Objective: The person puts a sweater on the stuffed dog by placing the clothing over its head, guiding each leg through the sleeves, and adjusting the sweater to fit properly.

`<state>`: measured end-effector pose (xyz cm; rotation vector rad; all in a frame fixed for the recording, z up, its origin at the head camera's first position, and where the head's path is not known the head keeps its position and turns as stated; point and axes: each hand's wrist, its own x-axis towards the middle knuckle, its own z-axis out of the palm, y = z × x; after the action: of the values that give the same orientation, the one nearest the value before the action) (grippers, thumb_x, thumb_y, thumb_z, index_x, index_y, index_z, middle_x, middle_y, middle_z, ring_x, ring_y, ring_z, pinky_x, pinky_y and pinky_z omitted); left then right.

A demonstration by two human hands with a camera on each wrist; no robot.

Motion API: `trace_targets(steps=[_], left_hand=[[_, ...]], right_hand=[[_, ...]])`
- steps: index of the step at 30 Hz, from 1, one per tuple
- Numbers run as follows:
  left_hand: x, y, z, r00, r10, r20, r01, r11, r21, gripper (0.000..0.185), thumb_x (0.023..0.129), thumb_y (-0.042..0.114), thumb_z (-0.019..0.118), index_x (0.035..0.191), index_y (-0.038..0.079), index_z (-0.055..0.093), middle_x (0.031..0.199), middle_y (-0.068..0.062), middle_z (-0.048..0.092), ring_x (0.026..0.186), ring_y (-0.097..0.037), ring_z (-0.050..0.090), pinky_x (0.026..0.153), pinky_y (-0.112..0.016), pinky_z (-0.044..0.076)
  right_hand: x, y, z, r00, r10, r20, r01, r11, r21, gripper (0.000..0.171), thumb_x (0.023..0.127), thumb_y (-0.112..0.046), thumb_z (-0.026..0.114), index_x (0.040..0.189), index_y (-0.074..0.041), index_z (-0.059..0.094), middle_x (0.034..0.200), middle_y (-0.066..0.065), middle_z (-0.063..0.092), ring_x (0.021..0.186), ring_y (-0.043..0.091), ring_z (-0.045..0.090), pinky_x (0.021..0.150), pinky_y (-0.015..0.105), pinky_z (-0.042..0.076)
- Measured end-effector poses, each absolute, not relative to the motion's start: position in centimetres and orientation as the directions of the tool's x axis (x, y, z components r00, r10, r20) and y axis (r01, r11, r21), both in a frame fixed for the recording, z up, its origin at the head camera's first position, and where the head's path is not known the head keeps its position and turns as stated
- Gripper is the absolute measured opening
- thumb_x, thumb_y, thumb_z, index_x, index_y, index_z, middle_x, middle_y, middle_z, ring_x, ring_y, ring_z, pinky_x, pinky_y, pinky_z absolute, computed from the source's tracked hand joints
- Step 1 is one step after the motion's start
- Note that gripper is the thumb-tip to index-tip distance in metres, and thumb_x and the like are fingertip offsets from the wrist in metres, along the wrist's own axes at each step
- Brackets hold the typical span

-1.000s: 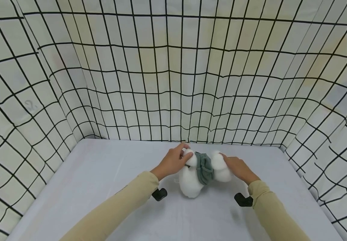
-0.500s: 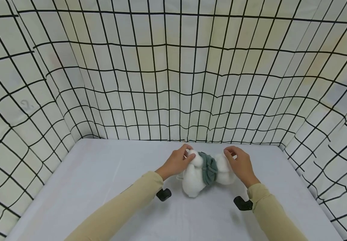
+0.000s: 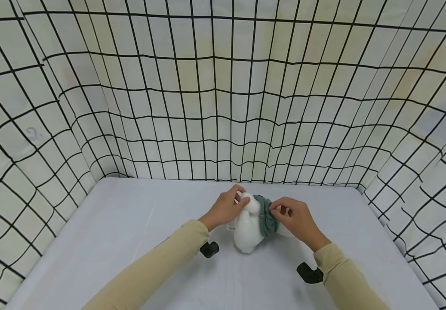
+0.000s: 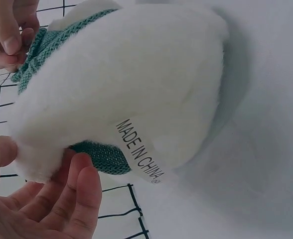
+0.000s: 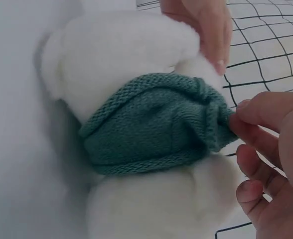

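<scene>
At the middle of the pale grey table (image 3: 130,241), a white plush toy (image 3: 247,228) lies. The left hand (image 3: 224,209) grips one limb; right hand (image 3: 294,221) fingers pinch its green knitted garment (image 3: 266,219), bunched round the middle, not yet off.

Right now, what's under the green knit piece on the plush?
White plush toy fur shows above and below the green knit garment, which wraps its middle. The right hand pinches the knit's edge; the fur directly beneath is covered.

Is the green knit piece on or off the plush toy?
On. The green knit piece wraps around the white plush toy; the right hand pinches its edge, the left hand grips the toy.
</scene>
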<state>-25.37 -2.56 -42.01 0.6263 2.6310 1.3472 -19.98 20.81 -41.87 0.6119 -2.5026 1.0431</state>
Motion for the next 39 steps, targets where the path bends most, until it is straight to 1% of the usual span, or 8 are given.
trace_targets(steps=[6, 10, 15, 18, 21, 26, 31, 39], left_hand=[[-25.4, -2.6, -42.1, -0.907, 0.413, 0.085, 0.314, 0.527, 0.79, 0.03, 0.099, 0.033, 0.053, 0.123, 0.014, 0.051, 0.101, -0.006, 0.063, 0.084, -0.015, 0.059, 0.07, -0.027, 0.049], [-25.4, -2.7, -42.1, -0.905, 0.415, 0.097, 0.326, 0.527, 0.785, 0.029, 0.099, 0.033, 0.053, 0.122, 0.015, 0.052, 0.101, -0.006, 0.063, 0.081, -0.014, 0.059, 0.068, -0.026, 0.049], [-25.3, -2.7, -42.1, -0.904, 0.417, 0.096, 0.328, 0.531, 0.781, 0.029, 0.099, 0.032, 0.054, 0.122, 0.016, 0.051, 0.102, -0.006, 0.063, 0.079, -0.013, 0.058, 0.067, -0.025, 0.048], [-25.2, -2.8, -42.1, -0.901, 0.424, 0.09, 0.329, 0.534, 0.779, 0.029, 0.099, 0.031, 0.055, 0.123, 0.015, 0.051, 0.102, -0.006, 0.063, 0.078, -0.013, 0.058, 0.066, -0.025, 0.048], [-25.1, -2.8, -42.1, -0.899, 0.428, 0.087, 0.33, 0.534, 0.779, 0.029, 0.099, 0.03, 0.055, 0.124, 0.015, 0.051, 0.103, -0.007, 0.064, 0.076, -0.013, 0.057, 0.065, -0.025, 0.048], [-25.0, -2.9, -42.3, -0.894, 0.433, 0.112, 0.352, 0.527, 0.774, 0.03, 0.098, 0.029, 0.057, 0.124, 0.016, 0.052, 0.106, -0.008, 0.065, 0.078, -0.013, 0.058, 0.066, -0.025, 0.049], [-25.0, -2.9, -42.2, -0.878, 0.457, 0.144, 0.385, 0.493, 0.78, 0.028, 0.095, 0.026, 0.062, 0.121, 0.019, 0.056, 0.11, -0.007, 0.064, 0.085, -0.014, 0.059, 0.068, -0.025, 0.051], [-24.8, -2.6, -41.9, -0.812, 0.538, 0.227, 0.506, 0.454, 0.734, 0.03, 0.09, 0.016, 0.068, 0.119, 0.011, 0.066, 0.112, -0.006, 0.056, 0.091, -0.015, 0.059, 0.08, -0.024, 0.052]], right_hand=[[-19.9, 20.7, -42.7, -0.87, -0.227, 0.438, -0.467, 0.666, -0.582, 0.012, 0.084, -0.004, 0.072, 0.091, -0.014, 0.073, 0.082, -0.002, 0.07, 0.066, 0.002, 0.053, 0.058, 0.021, 0.048], [-20.1, 20.3, -42.9, -0.904, -0.199, 0.379, -0.417, 0.616, -0.668, 0.012, 0.087, -0.004, 0.069, 0.096, -0.011, 0.074, 0.091, 0.004, 0.073, 0.069, 0.007, 0.062, 0.063, 0.022, 0.053], [-20.4, 19.8, -43.2, -0.934, -0.191, 0.302, -0.356, 0.578, -0.734, 0.013, 0.09, -0.004, 0.065, 0.1, -0.008, 0.072, 0.09, 0.01, 0.071, 0.054, 0.013, 0.059, 0.055, 0.024, 0.051], [-20.5, 19.5, -43.3, -0.936, -0.175, 0.305, -0.342, 0.656, -0.673, 0.011, 0.089, -0.007, 0.067, 0.099, -0.009, 0.072, 0.091, 0.008, 0.073, 0.052, 0.008, 0.057, 0.051, 0.023, 0.049], [-20.6, 19.1, -43.4, -0.936, -0.163, 0.312, -0.32, 0.76, -0.566, 0.008, 0.087, -0.012, 0.071, 0.094, -0.011, 0.073, 0.084, 0.003, 0.073, 0.053, 0.003, 0.055, 0.052, 0.022, 0.048], [-20.7, 18.3, -43.6, -0.936, -0.127, 0.329, -0.268, 0.861, -0.431, 0.008, 0.082, -0.02, 0.076, 0.088, -0.016, 0.075, 0.069, -0.005, 0.066, 0.058, 0.004, 0.052, 0.052, 0.024, 0.043], [-20.5, 17.9, -44.2, -0.914, -0.1, 0.393, -0.27, 0.873, -0.406, 0.012, 0.082, -0.024, 0.076, 0.092, -0.018, 0.075, 0.06, -0.007, 0.058, 0.054, 0.005, 0.047, 0.046, 0.024, 0.036], [-20.4, 18.3, -45.3, -0.897, -0.055, 0.438, -0.275, 0.845, -0.459, 0.02, 0.084, -0.018, 0.074, 0.103, -0.012, 0.076, 0.059, -0.004, 0.059, 0.052, 0.005, 0.045, 0.045, 0.023, 0.035]])
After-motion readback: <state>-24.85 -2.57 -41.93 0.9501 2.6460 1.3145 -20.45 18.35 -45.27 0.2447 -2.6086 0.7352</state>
